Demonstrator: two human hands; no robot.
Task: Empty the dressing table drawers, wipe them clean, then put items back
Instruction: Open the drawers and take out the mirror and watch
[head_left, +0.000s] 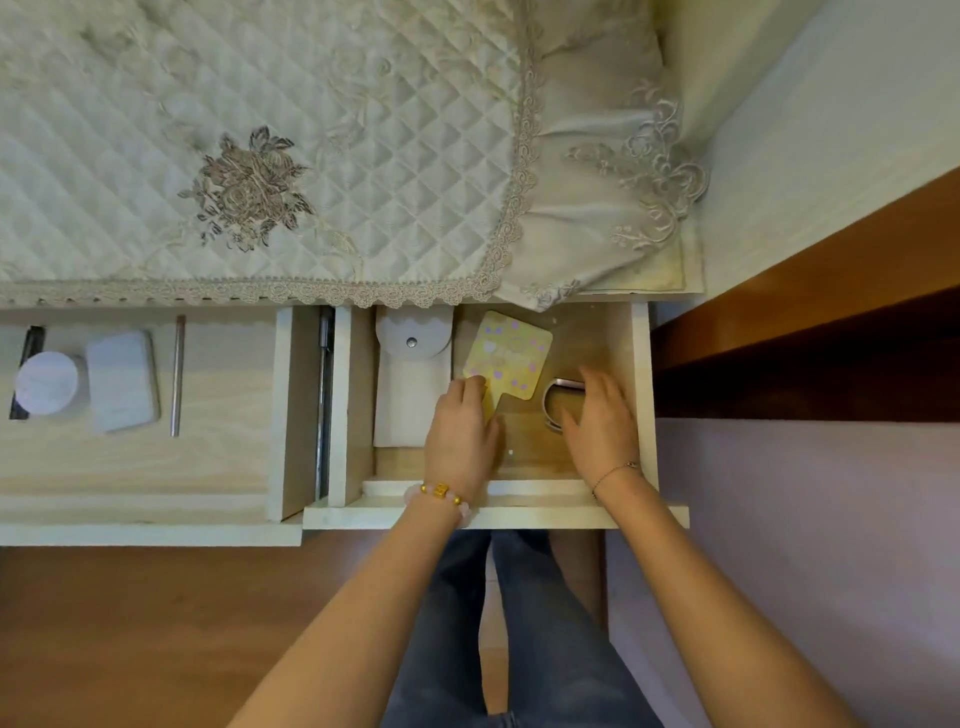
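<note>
The right drawer (493, 514) of the dressing table is pulled open. Inside it lie a yellow hand mirror (511, 356) with purple dots, a white pouch (413, 384) with a snap button, and a curved metal bangle (558, 395). My left hand (460, 431) is closed on the yellow mirror's handle. My right hand (602, 421) rests over the bangle with fingers spread; I cannot tell if it grips it. The left drawer (156, 519) is also open.
The left drawer holds a round white jar (47, 382), a white flat case (122, 379), a thin metal stick (177, 374) and a dark item at its left edge. A quilted lace cloth (260, 156) covers the tabletop. A wooden bed frame (831, 312) stands at right.
</note>
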